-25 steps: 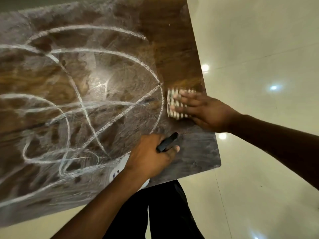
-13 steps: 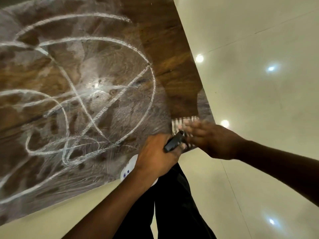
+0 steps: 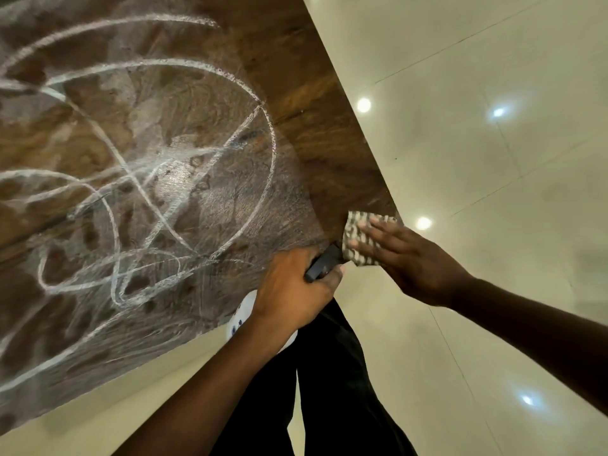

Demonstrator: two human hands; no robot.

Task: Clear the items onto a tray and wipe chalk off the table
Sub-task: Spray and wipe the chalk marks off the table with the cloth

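Table (image 3: pixel 329 133): brown wood-grain top, seen at a slant, near corner close to both hands.
Chalk marks (image 3: pixel 184 64): white loops and crossing strokes over most of the top; smeared grey haze between the lines; a bare brown strip along the right edge.
Cloth (image 3: pixel 353 230): patterned, light and dark checks, at the table's near right corner, partly overhanging the edge.
Right hand (image 3: pixel 408 258): laid flat on the cloth, palm down.
Right fingers (image 3: pixel 371 230): stretched out and spread, pressed on top of the cloth, not curled round it; cloth showing beyond and between the tips.
Left hand (image 3: pixel 292 291): at the table's near edge, just beside the right hand, curled closed.
Left fingers (image 3: pixel 332 278): wrapped round a dark spray trigger (image 3: pixel 324 263), its tip poking out towards the cloth and nearly touching it.
Spray bottle (image 3: pixel 241 319): white body with small blue marks, mostly hidden beneath the left hand and wrist, hanging below the table edge.
Cloth relative to left fingers: just to the right of them, very close; contact not clear.
Floor (image 3: pixel 477 159): pale glossy tiles with bright round light reflections.
Trousers (image 3: pixel 329 373): dark, below the hands.
Tray: not in view.
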